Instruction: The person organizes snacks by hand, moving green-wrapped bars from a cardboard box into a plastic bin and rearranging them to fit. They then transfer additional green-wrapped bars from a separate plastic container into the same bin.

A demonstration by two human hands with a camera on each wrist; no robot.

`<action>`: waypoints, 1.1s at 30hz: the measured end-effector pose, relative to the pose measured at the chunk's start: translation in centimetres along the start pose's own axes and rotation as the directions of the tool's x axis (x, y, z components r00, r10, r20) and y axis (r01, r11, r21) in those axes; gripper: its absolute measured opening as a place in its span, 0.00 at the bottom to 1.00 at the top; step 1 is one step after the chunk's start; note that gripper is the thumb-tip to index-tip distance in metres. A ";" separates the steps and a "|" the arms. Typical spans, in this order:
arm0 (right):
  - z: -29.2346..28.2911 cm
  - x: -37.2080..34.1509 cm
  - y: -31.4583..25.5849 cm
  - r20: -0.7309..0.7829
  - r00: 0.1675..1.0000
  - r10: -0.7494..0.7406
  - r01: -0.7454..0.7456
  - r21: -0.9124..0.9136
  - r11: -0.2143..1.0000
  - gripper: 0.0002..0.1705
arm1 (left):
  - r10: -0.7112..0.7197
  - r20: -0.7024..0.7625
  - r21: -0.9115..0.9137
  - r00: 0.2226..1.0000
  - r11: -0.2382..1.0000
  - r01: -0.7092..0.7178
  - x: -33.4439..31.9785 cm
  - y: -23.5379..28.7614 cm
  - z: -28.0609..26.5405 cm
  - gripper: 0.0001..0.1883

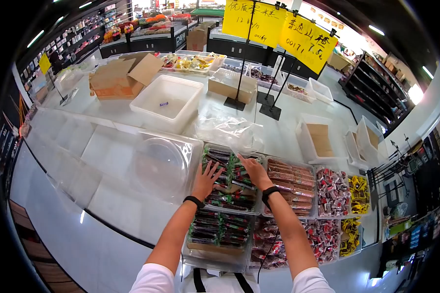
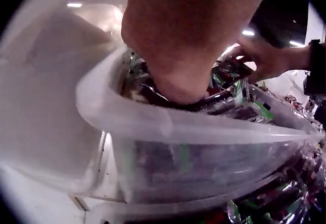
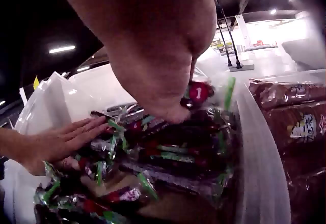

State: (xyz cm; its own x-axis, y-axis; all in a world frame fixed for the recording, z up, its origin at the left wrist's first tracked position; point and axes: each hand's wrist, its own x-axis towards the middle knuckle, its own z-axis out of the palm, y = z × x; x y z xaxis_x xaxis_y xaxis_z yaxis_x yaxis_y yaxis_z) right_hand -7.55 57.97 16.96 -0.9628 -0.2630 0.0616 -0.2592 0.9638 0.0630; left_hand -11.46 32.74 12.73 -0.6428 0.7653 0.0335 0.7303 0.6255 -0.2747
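Long dark snack sticks in clear wrappers with green ends fill a translucent plastic bin. My left hand rests on the sticks at the bin's left side, its fingers spread. My right hand is over the far right part of the same bin, one finger stretched towards the far left. In the right wrist view, a wrapped stick end with a red round mark shows right beside this hand. The forearm hides most of its fingers there, and I cannot tell whether they pinch a stick.
A second bin of dark sticks stands nearer me. Brown packets, red-and-white packets and yellow packets fill bins to the right. Clear plastic bags lie behind. A clear lid is at left; a white bin stands farther back.
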 end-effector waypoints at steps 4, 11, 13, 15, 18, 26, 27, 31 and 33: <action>2.6 -1.1 1.8 -0.231 0.965 -0.128 0.116 -0.064 0.991 0.46 | -0.130 -0.062 -0.054 0.990 0.990 0.127 1.3 1.1 1.9 0.38; 2.7 -3.4 1.1 -0.219 0.935 -0.278 0.236 -0.200 0.951 0.25 | -0.048 -0.114 -0.012 0.992 0.999 0.046 1.6 -0.2 0.8 0.40; 2.8 -4.0 -0.3 -0.233 0.945 -0.230 0.203 -0.136 0.970 0.20 | 0.051 -0.087 0.059 0.995 0.997 -0.046 1.0 -0.5 -0.2 0.41; 3.6 -4.2 -1.7 -0.297 0.937 -0.186 0.145 -0.156 0.977 0.18 | 0.056 -0.033 -0.046 0.998 0.997 -0.057 1.0 -0.6 -0.5 0.42; 3.5 -4.1 -3.1 -0.264 0.964 -0.042 0.011 -0.118 0.993 0.21 | -0.005 -0.207 -0.005 0.978 1.000 0.004 1.9 -0.5 0.5 0.44; 3.7 -5.0 -4.6 -0.230 0.955 0.185 -0.162 0.114 0.980 0.31 | -0.021 -0.101 -0.101 0.995 0.995 0.011 2.6 0.0 1.0 0.44; 3.8 -5.4 -4.7 -0.223 0.956 0.188 -0.165 0.117 0.979 0.31 | -0.058 -0.116 -0.082 0.992 0.995 0.049 2.4 0.3 1.3 0.44; 3.2 -4.8 -4.4 -0.237 0.929 0.285 -0.211 0.292 0.933 0.33 | -0.140 -0.085 -0.136 0.987 0.982 0.128 2.6 1.3 1.5 0.38; 3.2 -3.9 -3.9 -0.295 0.899 0.324 -0.226 0.322 0.919 0.35 | -0.177 -0.057 -0.200 0.983 0.966 0.163 2.9 2.1 1.7 0.37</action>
State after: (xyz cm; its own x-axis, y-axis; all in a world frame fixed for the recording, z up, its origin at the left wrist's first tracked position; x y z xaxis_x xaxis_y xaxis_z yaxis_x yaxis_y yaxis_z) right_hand -2.98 55.39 13.33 -0.9272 0.0624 0.3694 -0.0456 0.9599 -0.2766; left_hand -12.13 36.00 10.63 -0.7478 0.6498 0.1362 0.6474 0.7591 -0.0679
